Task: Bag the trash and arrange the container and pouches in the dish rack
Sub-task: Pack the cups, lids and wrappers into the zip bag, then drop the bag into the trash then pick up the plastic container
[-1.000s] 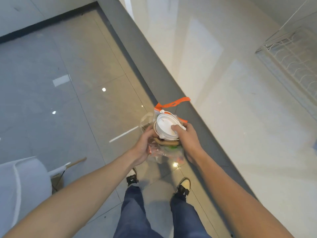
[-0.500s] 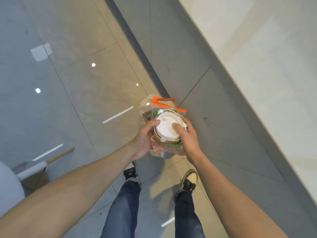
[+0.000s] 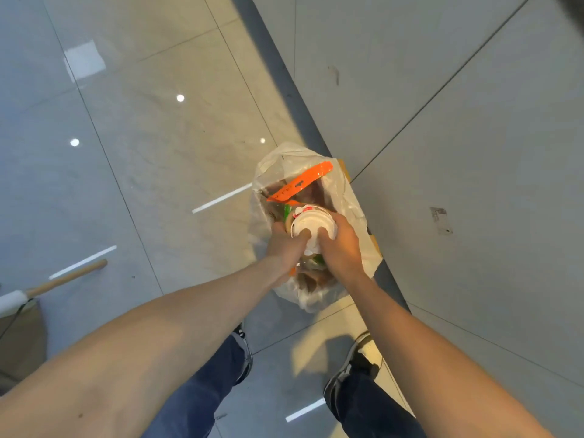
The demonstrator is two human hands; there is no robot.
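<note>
Both thumbs pressed on a white cup lid point(image 3: 311, 227), left hand point(image 3: 286, 245) and right hand point(image 3: 339, 245) wrapped tight around the cup from either side. Just beyond the fingers — an orange strip point(image 3: 300, 181) inside a clear plastic bag point(image 3: 349, 197). Underneath, grey floor tiles point(image 3: 158, 137) and two shoes.

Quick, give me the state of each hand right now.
Left hand: closed on the white round plastic cup lid.
Right hand: closed on the same lid, over the clear plastic trash bag.
</note>
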